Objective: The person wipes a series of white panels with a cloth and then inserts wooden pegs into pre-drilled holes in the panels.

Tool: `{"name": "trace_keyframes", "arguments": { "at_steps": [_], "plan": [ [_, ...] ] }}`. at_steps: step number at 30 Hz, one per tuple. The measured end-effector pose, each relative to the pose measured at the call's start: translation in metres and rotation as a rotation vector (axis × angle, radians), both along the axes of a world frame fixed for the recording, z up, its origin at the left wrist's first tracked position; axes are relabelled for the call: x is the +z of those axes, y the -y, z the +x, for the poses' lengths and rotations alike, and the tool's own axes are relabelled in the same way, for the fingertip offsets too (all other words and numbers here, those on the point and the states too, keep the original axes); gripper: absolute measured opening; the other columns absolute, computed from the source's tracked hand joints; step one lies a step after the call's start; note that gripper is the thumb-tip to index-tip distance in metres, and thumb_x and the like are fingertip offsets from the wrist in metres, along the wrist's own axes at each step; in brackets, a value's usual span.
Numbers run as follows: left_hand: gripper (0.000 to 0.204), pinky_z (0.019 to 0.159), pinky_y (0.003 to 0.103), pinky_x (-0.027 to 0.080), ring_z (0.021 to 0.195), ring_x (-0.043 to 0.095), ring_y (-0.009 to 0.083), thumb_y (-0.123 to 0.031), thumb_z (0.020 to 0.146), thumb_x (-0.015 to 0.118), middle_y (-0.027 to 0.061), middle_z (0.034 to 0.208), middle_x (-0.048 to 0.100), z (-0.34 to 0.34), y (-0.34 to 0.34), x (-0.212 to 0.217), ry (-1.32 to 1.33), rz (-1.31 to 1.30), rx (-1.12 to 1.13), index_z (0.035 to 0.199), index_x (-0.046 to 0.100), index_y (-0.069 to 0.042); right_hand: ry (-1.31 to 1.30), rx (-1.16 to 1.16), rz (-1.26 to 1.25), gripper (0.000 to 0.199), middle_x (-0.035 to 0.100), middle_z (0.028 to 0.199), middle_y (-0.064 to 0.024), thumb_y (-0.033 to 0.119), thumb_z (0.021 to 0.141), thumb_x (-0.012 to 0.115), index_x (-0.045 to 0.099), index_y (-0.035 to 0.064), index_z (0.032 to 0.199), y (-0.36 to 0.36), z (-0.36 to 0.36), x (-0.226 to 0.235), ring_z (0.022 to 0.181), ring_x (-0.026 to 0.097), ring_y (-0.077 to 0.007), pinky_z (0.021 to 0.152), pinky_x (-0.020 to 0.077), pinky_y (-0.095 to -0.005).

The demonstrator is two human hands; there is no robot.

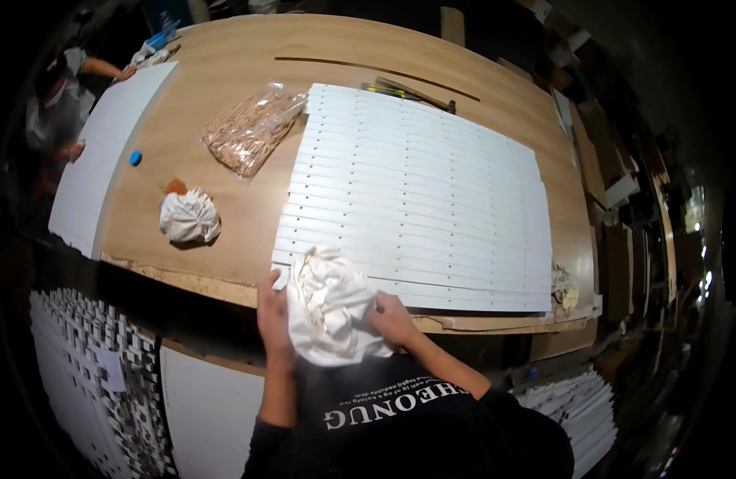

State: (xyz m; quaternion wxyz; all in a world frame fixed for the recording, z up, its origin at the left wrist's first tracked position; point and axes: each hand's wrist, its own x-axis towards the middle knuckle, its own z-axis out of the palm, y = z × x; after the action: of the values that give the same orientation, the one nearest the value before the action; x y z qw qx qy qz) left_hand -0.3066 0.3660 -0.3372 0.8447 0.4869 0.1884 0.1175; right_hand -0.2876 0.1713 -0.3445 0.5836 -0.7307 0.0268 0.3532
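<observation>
A bunched white cloth (332, 307) is between my hands, in front of my body at the table's near edge. My left hand (274, 315) grips its left side, fingers partly hidden by the folds. On the other side, my right hand (393, 321) has its fingers closed on the fabric. Just beyond the cloth lie several narrow white boards (424, 207), side by side in a block, with small dark holes in rows across them. The cloth overlaps the block's near left corner.
Left of the boards lie a clear bag of wooden dowels (252, 132), another bunched white cloth (190, 217) and a blue cap (136, 158). A hammer (420, 94) rests behind the boards. At far left a person (61, 112) stands by a white panel (116, 152). Stacked boards (88, 383) stand below.
</observation>
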Motion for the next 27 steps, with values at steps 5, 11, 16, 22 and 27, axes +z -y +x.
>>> {"name": "trace_keyframes", "arguments": {
  "at_steps": [5,11,16,22,27],
  "plan": [
    [0.086,0.11,0.039,0.019,0.135,0.022,0.0281,-0.055,0.087,0.042,0.0165,0.148,0.018,-0.031,0.036,0.001,0.113,0.137,-0.099,0.145,0.007,-0.002,0.795,0.308,-0.043,0.026,0.052,0.099,-0.0203,0.014,0.074,0.058,0.057,-0.0029,0.093,-0.033,-0.005,-0.005,0.092,0.05,-0.0341,0.08,0.0407,-0.0441],
    [0.029,0.085,0.029,0.045,0.099,0.055,0.0162,-0.006,0.092,0.045,0.0106,0.114,0.055,0.0,0.044,-0.041,-0.351,0.207,0.156,0.118,0.051,0.007,0.942,0.527,-0.151,0.026,0.052,0.098,-0.0164,0.013,0.074,0.054,0.06,0.0001,0.096,-0.014,-0.006,0.011,0.095,0.049,-0.0321,0.079,0.04,-0.0434],
    [0.031,0.077,0.032,0.05,0.089,0.059,0.0174,-0.013,0.095,0.043,0.0125,0.105,0.061,-0.005,-0.025,-0.063,-0.278,0.302,0.359,0.114,0.053,0.01,0.467,0.626,0.219,0.052,0.056,0.108,-0.0141,0.027,0.076,0.065,0.052,0.0044,0.121,0.039,0.003,0.012,0.106,0.052,-0.0298,0.091,0.0411,-0.0419],
    [0.03,0.077,0.031,0.05,0.089,0.062,0.02,-0.013,0.086,0.062,0.0123,0.102,0.064,0.015,0.005,-0.005,-0.263,0.818,0.117,0.112,0.059,0.002,0.857,0.542,-0.725,0.1,0.019,0.147,-0.0179,0.043,0.067,0.073,0.022,-0.0009,0.141,0.045,0.058,-0.041,0.138,0.014,-0.0328,0.109,0.0158,-0.0531],
    [0.072,0.105,0.055,0.021,0.13,0.029,0.0394,-0.013,0.073,0.07,0.0233,0.137,0.035,0.013,0.059,-0.071,-0.239,1.665,-0.331,0.137,0.037,-0.011,0.84,0.542,-0.708,0.107,0.015,0.149,-0.0189,0.05,0.063,0.073,0.021,-0.0027,0.141,0.027,0.072,-0.05,0.139,0.012,-0.0322,0.111,0.0137,-0.0522]
  ]
}}
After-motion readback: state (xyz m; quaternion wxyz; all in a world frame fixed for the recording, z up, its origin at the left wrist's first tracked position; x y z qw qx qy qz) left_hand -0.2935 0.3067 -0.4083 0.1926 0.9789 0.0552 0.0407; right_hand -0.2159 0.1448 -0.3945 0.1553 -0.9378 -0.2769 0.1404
